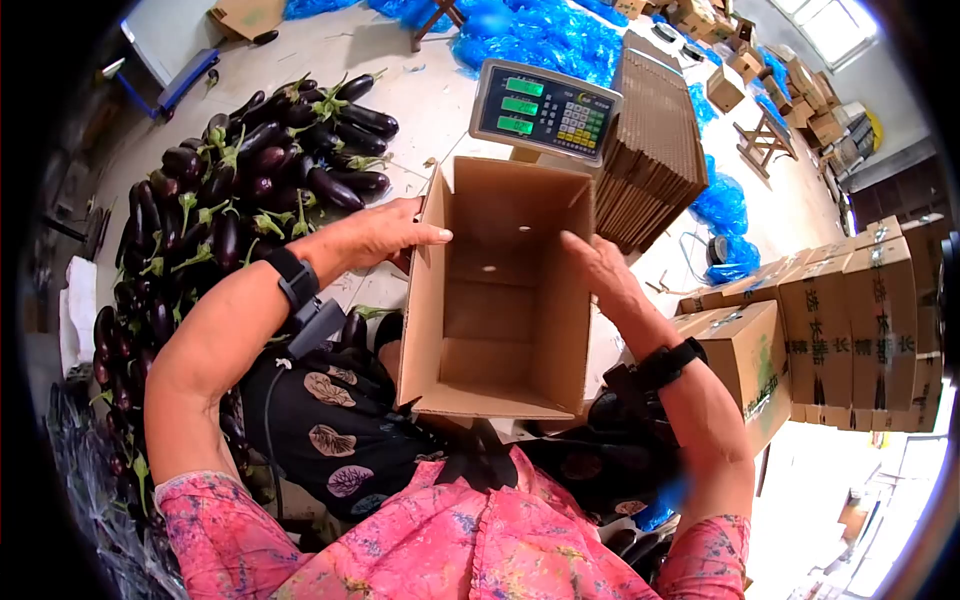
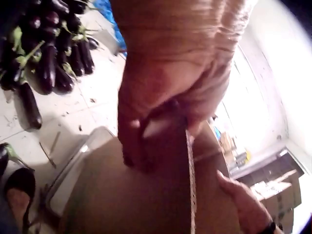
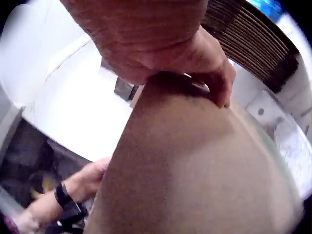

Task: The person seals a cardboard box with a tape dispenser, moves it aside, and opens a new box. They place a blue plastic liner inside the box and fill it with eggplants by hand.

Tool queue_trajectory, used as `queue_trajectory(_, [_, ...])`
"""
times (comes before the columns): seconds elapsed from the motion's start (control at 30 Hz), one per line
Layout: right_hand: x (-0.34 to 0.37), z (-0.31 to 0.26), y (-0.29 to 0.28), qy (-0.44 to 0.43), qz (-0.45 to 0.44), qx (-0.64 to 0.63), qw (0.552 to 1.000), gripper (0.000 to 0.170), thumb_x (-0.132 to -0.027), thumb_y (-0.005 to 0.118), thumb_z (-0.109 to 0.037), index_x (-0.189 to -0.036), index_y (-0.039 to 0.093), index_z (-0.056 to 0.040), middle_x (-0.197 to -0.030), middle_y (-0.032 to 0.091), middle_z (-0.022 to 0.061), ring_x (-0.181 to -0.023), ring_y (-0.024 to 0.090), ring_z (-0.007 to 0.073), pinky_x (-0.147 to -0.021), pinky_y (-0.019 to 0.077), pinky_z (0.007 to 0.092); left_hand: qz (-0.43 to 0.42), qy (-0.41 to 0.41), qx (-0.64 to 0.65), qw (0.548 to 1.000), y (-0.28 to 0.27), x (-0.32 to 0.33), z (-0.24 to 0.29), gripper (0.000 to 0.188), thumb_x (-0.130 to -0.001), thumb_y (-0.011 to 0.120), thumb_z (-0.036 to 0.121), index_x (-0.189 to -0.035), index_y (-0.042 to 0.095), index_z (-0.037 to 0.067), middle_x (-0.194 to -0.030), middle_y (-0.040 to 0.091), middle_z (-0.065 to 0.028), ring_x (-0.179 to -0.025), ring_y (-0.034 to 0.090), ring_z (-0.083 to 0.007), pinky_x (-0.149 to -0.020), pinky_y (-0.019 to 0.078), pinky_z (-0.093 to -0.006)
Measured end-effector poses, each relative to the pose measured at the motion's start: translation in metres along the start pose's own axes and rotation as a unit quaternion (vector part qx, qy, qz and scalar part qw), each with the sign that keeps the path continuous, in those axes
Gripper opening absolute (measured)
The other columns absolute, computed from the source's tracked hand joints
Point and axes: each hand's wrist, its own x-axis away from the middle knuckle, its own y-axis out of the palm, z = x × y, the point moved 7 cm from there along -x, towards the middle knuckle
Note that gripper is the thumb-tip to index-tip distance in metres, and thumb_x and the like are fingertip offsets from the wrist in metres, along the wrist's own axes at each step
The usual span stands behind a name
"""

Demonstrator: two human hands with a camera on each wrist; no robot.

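An open-topped cardboard box [image 1: 425, 330] stands between my hands, its hollow facing the head camera, with nothing inside. My left hand [image 1: 385, 232] grips the left wall, thumb over the rim and fingers outside. On the opposite wall my right hand [image 1: 607, 272] holds the rim, its thumb on the inner side. In the right wrist view, the curled fingers of that right hand [image 3: 214, 73] lie along the outer face. A metal tray edge [image 2: 80, 153] shows below the box in the left wrist view. Behind the box rises a scale display [image 1: 545, 108] with lit green readouts.
A large heap of eggplants [image 1: 225, 190] covers the floor on the left. Flattened cartons [image 1: 655, 140] are stacked behind the box to the right. Printed, packed cartons [image 1: 850, 320] stand at far right. Blue plastic sheeting [image 1: 540, 40] lies at the back.
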Motion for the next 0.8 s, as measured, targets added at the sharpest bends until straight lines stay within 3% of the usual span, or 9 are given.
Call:
queue_trajectory(0.17, [0.031, -0.001, -0.033, -0.042, -0.082, -0.059, 0.994, 0.05, -0.1, 0.055, -0.042, -0.117, 0.063, 0.0045, -0.097, 0.069, 0.0114, -0.086, 0.065, 0.0186, -0.08, 0.0517, 0.0306, -0.095, 0.017, 0.212, 0.973, -0.018, -0.013, -0.048, 0.05, -0.089, 0.072, 0.026, -0.132, 0.054, 0.007, -0.111, 0.066, -0.0066, -0.096, 0.067, -0.0167, -0.083, 0.0585, -0.0377])
queue_trajectory(0.23, [0.022, 0.037, -0.034, 0.109, -0.098, -0.247, 0.958, 0.048, -0.102, 0.052, -0.042, -0.12, 0.061, 0.0018, -0.099, 0.069, 0.0085, -0.087, 0.067, 0.0162, -0.081, 0.0528, 0.0283, -0.124, 0.003, 0.251, 0.96, -0.006, -0.029, -0.08, 0.046, -0.091, 0.071, 0.03, -0.128, 0.057, 0.007, -0.113, 0.068, -0.0073, -0.099, 0.068, -0.0167, -0.084, 0.0582, -0.0386])
queue_trajectory(0.37, [0.01, 0.05, -0.017, 0.191, -0.069, -0.335, 0.92, 0.054, -0.102, 0.049, -0.047, -0.126, 0.059, 0.0005, -0.11, 0.07, 0.0121, -0.097, 0.068, 0.0199, -0.085, 0.0543, 0.0315, -0.152, -0.093, 0.058, 0.982, 0.0, -0.05, -0.12, 0.045, -0.097, 0.058, 0.041, -0.114, 0.064, -0.001, -0.091, 0.071, -0.0098, -0.075, 0.071, -0.0188, -0.064, 0.0599, -0.0309])
queue_trajectory(0.43, [-0.011, 0.134, 0.013, 0.301, 0.009, -0.293, 0.908, 0.066, -0.1, 0.047, -0.056, -0.131, 0.055, 0.0009, -0.116, 0.068, 0.0136, -0.101, 0.066, 0.0218, -0.088, 0.054, 0.0355, -0.167, -0.123, 0.114, 0.972, 0.0, -0.037, -0.126, 0.044, -0.096, 0.057, 0.039, -0.109, 0.066, -0.002, -0.094, 0.072, -0.0109, -0.076, 0.071, -0.0184, -0.063, 0.0594, -0.0294])
queue_trajectory(0.5, [-0.011, 0.135, 0.051, 0.316, 0.011, -0.232, 0.92, 0.076, -0.097, 0.041, -0.065, -0.134, 0.054, -0.0003, -0.117, 0.066, 0.015, -0.105, 0.064, 0.0232, -0.09, 0.0528, 0.0365, -0.163, -0.144, 0.117, 0.969, -0.001, -0.033, -0.124, 0.046, -0.095, 0.058, 0.039, -0.11, 0.065, -0.004, -0.096, 0.072, -0.0121, -0.077, 0.071, -0.0183, -0.062, 0.0596, -0.0288])
queue_trajectory(0.57, [-0.04, 0.224, 0.086, -0.002, -0.058, 0.061, 0.996, 0.077, -0.098, 0.033, -0.068, -0.137, 0.054, -0.0049, -0.115, 0.066, 0.0185, -0.109, 0.062, 0.024, -0.089, 0.0515, 0.0366, -0.192, -0.149, 0.112, 0.964, -0.001, -0.035, -0.123, 0.047, -0.095, 0.058, 0.039, -0.11, 0.065, -0.005, -0.095, 0.072, -0.0124, -0.077, 0.071, -0.0183, -0.061, 0.0597, -0.0286])
queue_trajectory(0.6, [-0.042, 0.226, 0.093, 0.033, -0.058, 0.028, 0.997, 0.076, -0.098, 0.033, -0.067, -0.137, 0.053, -0.0058, -0.114, 0.066, 0.0196, -0.11, 0.062, 0.0241, -0.089, 0.0511, 0.0367, -0.191, -0.17, 0.109, 0.961, -0.004, -0.036, -0.122, 0.048, -0.095, 0.059, 0.038, -0.108, 0.065, -0.007, -0.092, 0.072, -0.0126, -0.074, 0.071, -0.0181, -0.06, 0.0596, -0.028])
queue_trajectory(0.77, [-0.031, 0.203, 0.054, 0.089, -0.172, 0.432, 0.881, 0.053, -0.102, 0.037, -0.046, -0.122, 0.061, -0.0031, -0.101, 0.07, 0.0247, -0.097, 0.068, 0.0393, -0.083, 0.053, 0.0479, -0.151, -0.093, 0.075, 0.981, -0.014, -0.053, -0.11, 0.047, -0.094, 0.062, 0.041, -0.101, 0.067, -0.005, -0.084, 0.071, -0.0094, -0.068, 0.069, -0.0147, -0.055, 0.0571, -0.0266])
queue_trajectory(0.8, [-0.029, 0.182, 0.032, 0.061, -0.124, 0.46, 0.877, 0.045, -0.099, 0.043, -0.042, -0.112, 0.065, -0.0046, -0.095, 0.07, 0.0233, -0.094, 0.068, 0.0399, -0.079, 0.0544, 0.0473, -0.137, -0.087, 0.075, 0.984, -0.013, -0.05, -0.108, 0.045, -0.094, 0.062, 0.04, -0.098, 0.067, -0.004, -0.082, 0.069, -0.0074, -0.066, 0.067, -0.0134, -0.053, 0.056, -0.0263])
